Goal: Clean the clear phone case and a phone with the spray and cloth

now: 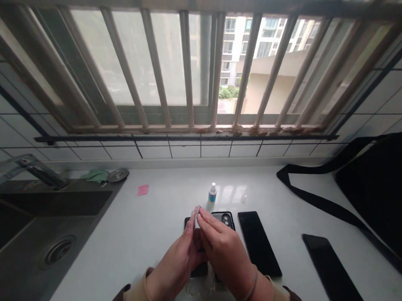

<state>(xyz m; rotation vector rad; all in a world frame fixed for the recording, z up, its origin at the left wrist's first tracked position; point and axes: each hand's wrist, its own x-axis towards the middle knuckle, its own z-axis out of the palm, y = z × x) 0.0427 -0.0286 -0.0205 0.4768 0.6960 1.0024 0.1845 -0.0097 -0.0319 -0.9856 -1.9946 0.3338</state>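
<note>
Bottle: standing, seemingly uncapped. In front of bottle: left hand gripping clear case; right hand, fingers together, pressing white cloth; wiping seemingly unfinished.

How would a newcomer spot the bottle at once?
Below the barred window runs a white counter. On it, just beyond the right hand, stands a small white bottle. It's upright with a blue label, unlike the flat pink note to its left.
</note>
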